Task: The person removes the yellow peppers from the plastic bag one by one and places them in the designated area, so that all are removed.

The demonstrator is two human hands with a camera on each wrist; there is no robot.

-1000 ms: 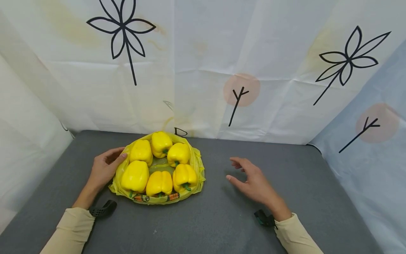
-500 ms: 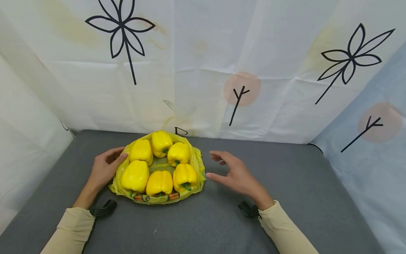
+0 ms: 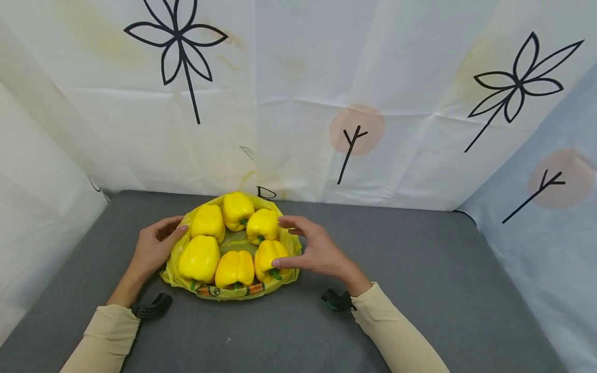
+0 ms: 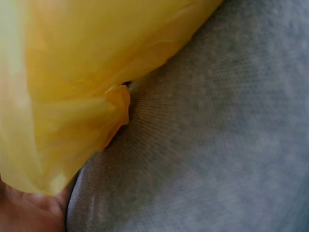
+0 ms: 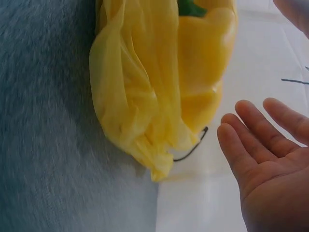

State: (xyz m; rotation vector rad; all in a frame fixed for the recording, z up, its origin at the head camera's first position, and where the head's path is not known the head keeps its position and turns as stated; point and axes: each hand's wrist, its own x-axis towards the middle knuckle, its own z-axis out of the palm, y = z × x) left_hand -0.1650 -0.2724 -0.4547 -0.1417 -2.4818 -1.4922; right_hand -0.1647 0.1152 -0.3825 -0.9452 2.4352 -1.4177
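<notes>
Several yellow bell peppers [image 3: 198, 258] sit in a loose ring inside a yellow plastic bag [image 3: 174, 269], whose mouth is spread wide on the table. My left hand [image 3: 153, 247] grips the bag's left edge, thumb at the rim and fingers partly hidden behind it. In the left wrist view, the plastic [image 4: 87, 58] covers most of that hand. My right hand [image 3: 314, 248] hovers at the bag's right side, fingers and thumb spread apart over the two right-hand peppers. The right wrist view shows its fingers extended beside a pepper [image 5: 205, 63], with a gap between.
The bag rests on a dark grey table [image 3: 396, 300], left of its middle. Close behind the table hangs a white cloth [image 3: 298, 62] with printed leaves and trees. More cloth [image 3: 559, 248] hangs along the right side.
My right hand has moved left across the table, from well clear of the bag to above its right rim. The left hand, bag and peppers have stayed put.
</notes>
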